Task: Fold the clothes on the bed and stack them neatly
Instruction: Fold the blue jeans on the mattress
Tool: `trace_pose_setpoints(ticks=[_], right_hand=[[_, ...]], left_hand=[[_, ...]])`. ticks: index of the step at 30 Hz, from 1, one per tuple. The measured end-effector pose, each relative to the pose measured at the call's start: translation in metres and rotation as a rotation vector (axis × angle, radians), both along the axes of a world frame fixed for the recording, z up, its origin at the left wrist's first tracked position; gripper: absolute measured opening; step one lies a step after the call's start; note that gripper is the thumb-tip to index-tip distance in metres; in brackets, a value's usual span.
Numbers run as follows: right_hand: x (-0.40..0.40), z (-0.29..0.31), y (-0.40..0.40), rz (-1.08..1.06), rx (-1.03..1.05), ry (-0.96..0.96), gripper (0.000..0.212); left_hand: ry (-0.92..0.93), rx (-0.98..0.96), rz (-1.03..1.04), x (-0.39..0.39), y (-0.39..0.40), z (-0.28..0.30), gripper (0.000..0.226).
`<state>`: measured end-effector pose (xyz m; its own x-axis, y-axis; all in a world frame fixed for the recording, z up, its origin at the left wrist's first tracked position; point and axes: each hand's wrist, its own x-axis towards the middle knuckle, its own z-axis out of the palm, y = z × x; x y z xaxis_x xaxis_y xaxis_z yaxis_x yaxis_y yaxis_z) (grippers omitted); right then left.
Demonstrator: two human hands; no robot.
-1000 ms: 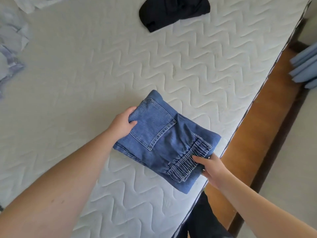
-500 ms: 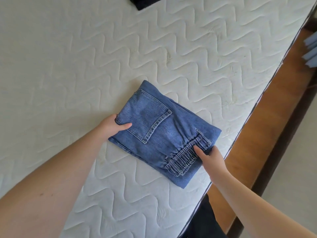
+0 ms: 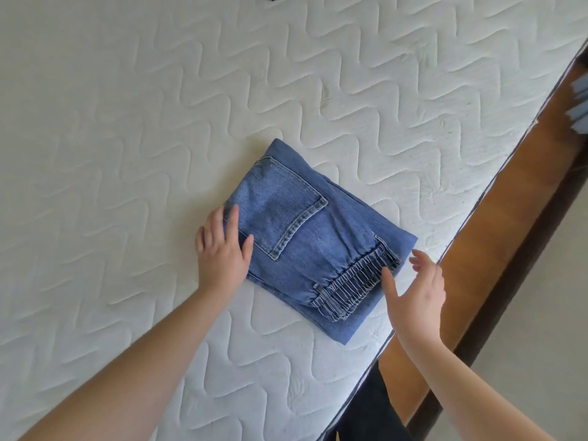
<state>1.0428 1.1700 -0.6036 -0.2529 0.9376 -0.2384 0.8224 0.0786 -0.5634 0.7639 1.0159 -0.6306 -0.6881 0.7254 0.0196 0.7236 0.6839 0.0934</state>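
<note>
A folded pair of blue jeans (image 3: 315, 240) is lying on the white quilted mattress of the bed (image 3: 127, 122), close to its near right edge, back pocket facing up and the gathered elastic waistband turned toward the person. The left hand (image 3: 222, 249) is resting flat on the bundle's left edge, fingers (image 3: 234, 218) straight and lightly spread, gripping nothing. The right hand (image 3: 413, 297) is hovering just beside the waistband, fingers (image 3: 389, 283) spread and relaxed; whether the thumb is brushing the denim is hard to tell. The denim is likely behaving as a thick, fairly heavy, soft bundle that is holding its creases yet could slump open if lifted by one corner. Sliding both palms under opposite edges, waistband side and folded side, would probably keep the layers together for stacking.
</note>
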Motion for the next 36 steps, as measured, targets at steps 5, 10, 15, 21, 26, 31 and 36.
trace_pose_setpoints(ticks=[5, 10, 15, 21, 26, 31, 36], right_hand=[[-0.069, 0.002, 0.009, 0.468, 0.256, 0.064, 0.052], [-0.136, -0.03, 0.022, 0.81, 0.173, -0.209, 0.056], [-0.121, -0.053, 0.034, 0.873, 0.243, -0.377, 0.07], [-0.08, -0.043, 0.044, 0.675, 0.166, -0.48, 0.085], [-0.043, -0.04, 0.065, 0.583, 0.022, -0.389, 0.087], [-0.027, -0.038, 0.05, 0.421, 0.02, -0.397, 0.076], [-0.023, -0.036, 0.042, 0.438, 0.061, -0.419, 0.066]], left_hand=[[-0.046, -0.117, -0.028, 0.063, 0.001, -0.018, 0.07], [-0.026, -0.153, -0.044, 0.086, -0.006, -0.041, 0.069], [-0.051, -0.121, -0.062, 0.08, -0.006, -0.048, 0.07], [-0.122, -0.149, 0.021, 0.096, -0.002, -0.025, 0.066], [-0.247, 0.02, -0.136, 0.158, 0.002, -0.013, 0.058], [-0.256, -0.083, -0.293, 0.214, -0.009, -0.018, 0.088], [-0.21, -0.184, -0.357, 0.204, -0.012, -0.022, 0.1]])
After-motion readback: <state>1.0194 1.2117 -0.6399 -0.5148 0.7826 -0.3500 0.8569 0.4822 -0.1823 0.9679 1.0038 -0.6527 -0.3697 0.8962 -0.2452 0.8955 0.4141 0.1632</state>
